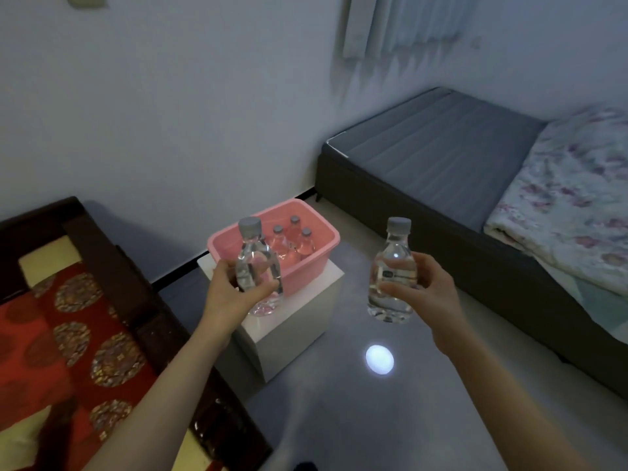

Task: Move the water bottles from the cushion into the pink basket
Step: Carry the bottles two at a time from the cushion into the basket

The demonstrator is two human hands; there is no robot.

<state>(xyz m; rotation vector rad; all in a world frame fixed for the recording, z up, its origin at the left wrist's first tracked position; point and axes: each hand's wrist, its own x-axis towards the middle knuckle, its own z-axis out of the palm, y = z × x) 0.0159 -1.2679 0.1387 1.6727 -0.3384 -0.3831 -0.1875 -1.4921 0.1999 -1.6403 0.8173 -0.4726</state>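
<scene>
The left hand [234, 287] is wrapped round the belly of a clear water bottle [256, 266], fingers curled across its front, cap up and long axis close to upright; the right hand [418, 283] clasps a second bottle [390, 270] the same way at its labelled waist, also upright. From the left grip the pink basket [319, 263] lies at about one o'clock, just beyond the bottle; from the right grip it lies at about ten o'clock and farther off, so the left hand is the nearer and would likely go in first. The basket is smooth, thin-walled plastic, rectangular with a rolled rim, sitting on a white box [292, 321]; several grey-capped bottles [294, 239] stand packed toward its far side, leaving the near side free. The red patterned cushion [68, 334] lies at eight o'clock, with no bottles visible on it.
</scene>
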